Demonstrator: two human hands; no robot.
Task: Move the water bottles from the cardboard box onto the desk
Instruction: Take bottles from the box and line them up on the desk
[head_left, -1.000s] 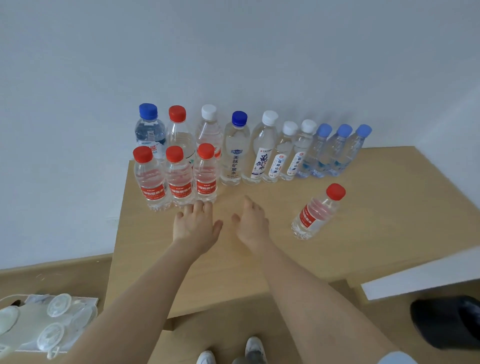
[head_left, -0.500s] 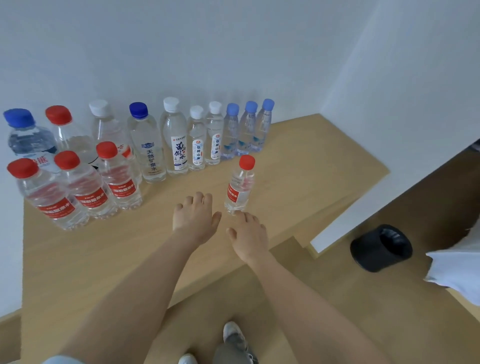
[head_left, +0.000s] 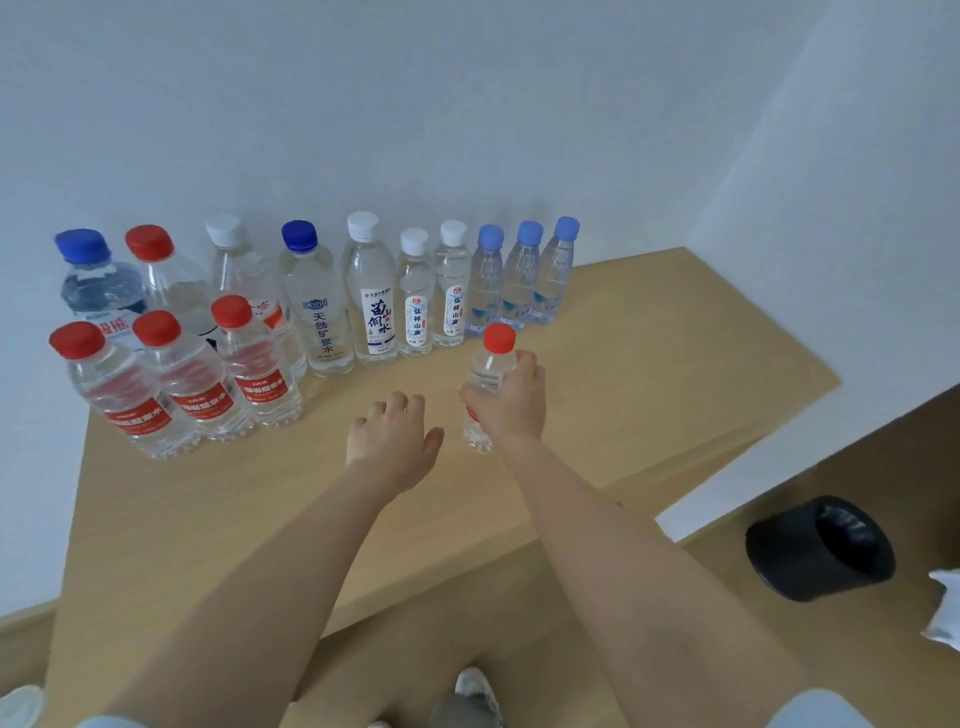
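**Desk:** Report bottle positions, left to right.

**Operator:** At far left I see a front row of three red-capped bottles (head_left: 195, 384). They stand upright and close together on the surface (head_left: 649, 364). Behind them, a back row of ten bottles (head_left: 376, 301) runs along the wall (head_left: 467, 104). Its caps read blue, red, white, dark blue, three white, then three light blue. All ten have the long axis vertical, cap up.

**Desk:** Left hand?

**Operator:** The left hand (head_left: 392, 441) is palm down over the middle of the surface, right of the front row. The fingers are loosely curled and hold nothing. I cannot tell whether it touches the wood.

**Desk:** And the bottle being handled?

**Operator:** The small red-capped bottle (head_left: 491, 364) is just right of the left hand. It is in front of the light-blue-capped bottles and apart from them. Its long axis is near vertical and the cap points up. The base is down at the surface, but I cannot tell whether it bears weight there.

**Desk:** Right hand state?

**Operator:** The right hand (head_left: 511, 402) is wrapped around the bottle's mid-body from the right side. The fingers curl across the label and the cap and shoulder stand clear above them. The base shows below the hand.

**Desk:** Anything further right?

**Operator:** A black bin (head_left: 810, 556) is on the floor (head_left: 857, 467), beyond the surface's right edge and well apart from the bottles.
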